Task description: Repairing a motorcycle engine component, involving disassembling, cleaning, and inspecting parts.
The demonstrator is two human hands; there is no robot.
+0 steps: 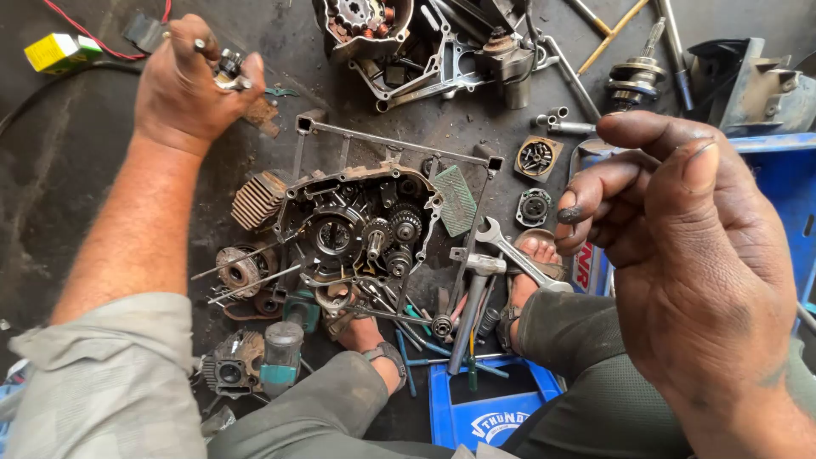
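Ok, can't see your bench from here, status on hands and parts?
Left hand gripping small metal part. Right hand raised, fingers curled, apparently empty. Open engine case on floor between, spanner and hammer beside it.

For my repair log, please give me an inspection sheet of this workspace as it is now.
Surface: dark, oily floor.
Job's things: small metal part in the left hand; open engine case with gears showing, between the feet.
Clutter: spanner, hammer, cylinder, crankshaft, blue crate, yellow box.
Grips: left hand shut on the part; right hand raised, fingers curled, holding nothing visible.
Cables: red wire, black cable.
Surroundings: second engine case at the top.
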